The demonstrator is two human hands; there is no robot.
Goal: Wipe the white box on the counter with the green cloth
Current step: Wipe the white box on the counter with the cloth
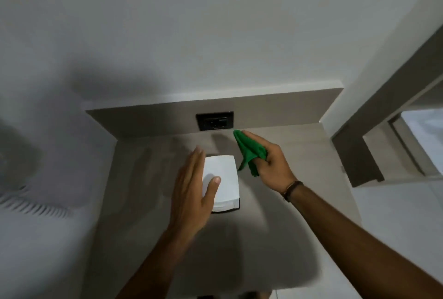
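Two bare hands reach over a grey desk [299,178] set against a white wall. The left hand [191,193] is flat and released, fingers straight, its thumb resting on the one white box [223,178], its palm along the box's left edge. The box lies on the desk between the hands, just below a single black wall outlet [215,120]. To its right, the right hand [271,164], with a dark wristband [291,189], is clenched around one bunched green cloth [250,152], held just beside the box's upper right corner; whether it touches is unclear.
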